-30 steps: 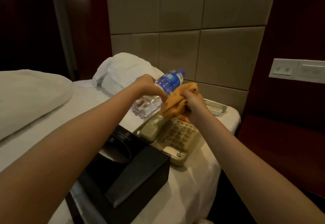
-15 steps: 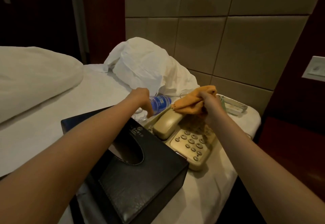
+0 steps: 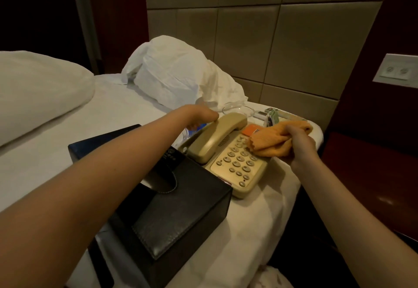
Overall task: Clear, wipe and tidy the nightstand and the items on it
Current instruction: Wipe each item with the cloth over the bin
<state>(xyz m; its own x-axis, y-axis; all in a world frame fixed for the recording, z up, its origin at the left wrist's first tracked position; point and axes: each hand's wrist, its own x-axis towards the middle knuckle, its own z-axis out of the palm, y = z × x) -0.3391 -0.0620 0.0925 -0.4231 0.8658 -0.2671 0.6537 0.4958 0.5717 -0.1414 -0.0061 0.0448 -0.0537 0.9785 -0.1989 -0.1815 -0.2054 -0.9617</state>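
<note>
- While the right hand clutches the bunched orange cloth at the phone keypad,
- left hand reaches down to the water bottle behind the handset; its grip is hidden, can't tell.

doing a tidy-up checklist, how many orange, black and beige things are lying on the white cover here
orange: 2, cloth and card
black: 1, tissue box
beige: 1, telephone
total: 4
</note>
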